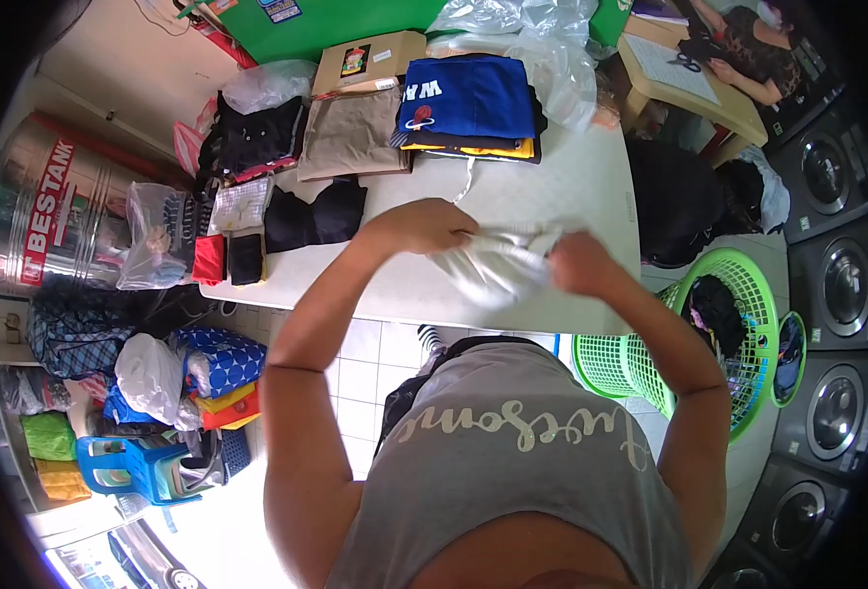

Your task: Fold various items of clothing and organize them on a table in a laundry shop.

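Observation:
A whitish cloth garment (489, 269) is stretched over the front part of the white table (316, 283), somewhat blurred. My left hand (434, 227) grips its left edge, and my right hand (580, 263) is closed on its right edge. Behind my hands lies a stack of folded clothes with a blue garment (471, 96) on top. Beside it are folded beige trousers (353, 129) and a pile of black clothes (261, 136). Nearer my left forearm lie a black bra (316, 213), a folded red cloth (209, 259) and a small black one (245, 259).
Green laundry baskets (769, 331) holding clothes stand right of the table. A cardboard box (368, 59) and clear plastic bags (566, 81) sit at the back. A person (751, 51) works at a side table (732, 110) near front-loading washers (843, 287). Bags and a blue chair (136, 467) are at left.

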Motion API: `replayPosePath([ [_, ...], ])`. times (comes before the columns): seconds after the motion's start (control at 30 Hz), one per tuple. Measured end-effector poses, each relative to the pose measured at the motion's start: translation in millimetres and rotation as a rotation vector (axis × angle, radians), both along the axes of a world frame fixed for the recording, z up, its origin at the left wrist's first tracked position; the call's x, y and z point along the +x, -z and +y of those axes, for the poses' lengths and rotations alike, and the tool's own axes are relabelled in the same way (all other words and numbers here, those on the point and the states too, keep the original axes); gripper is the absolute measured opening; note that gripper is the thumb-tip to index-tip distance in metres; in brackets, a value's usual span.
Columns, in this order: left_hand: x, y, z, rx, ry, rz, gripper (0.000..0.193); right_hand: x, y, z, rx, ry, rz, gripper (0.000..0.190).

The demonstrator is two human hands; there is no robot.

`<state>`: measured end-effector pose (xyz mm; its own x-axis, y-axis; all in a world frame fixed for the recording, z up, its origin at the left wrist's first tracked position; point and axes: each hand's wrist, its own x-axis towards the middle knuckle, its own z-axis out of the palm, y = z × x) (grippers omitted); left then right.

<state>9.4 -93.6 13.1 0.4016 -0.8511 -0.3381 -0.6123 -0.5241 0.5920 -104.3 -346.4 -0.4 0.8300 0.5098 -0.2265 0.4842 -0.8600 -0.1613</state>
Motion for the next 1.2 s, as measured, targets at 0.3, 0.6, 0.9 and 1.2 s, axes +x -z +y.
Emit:
replayPosePath([
  [0.3,-28.9,5.0,8.6,0.134,0.274,0.130,0.026,4.4,-27.4,-38.3,0.090,0.023,0.623,0.014],
  [0.6,11.3,-11.6,37.9,-0.517,-0.276,-0.520,0.010,20.6,-16.0,-60.1,0.803,0.275,-0.155,0.019],
  [0.9,-62.1,85.8,62.9,-0.538,-0.523,-0.678,0.017,-15.0,83.7,-7.0,0.782,0.342,-0.197,0.017],
  [1.2,-97.5,157.8,69.2,-0.376,-0.558,-0.348,0.010,-36.0,145.1,9.6,0.801,0.508,0.047,0.017],
])
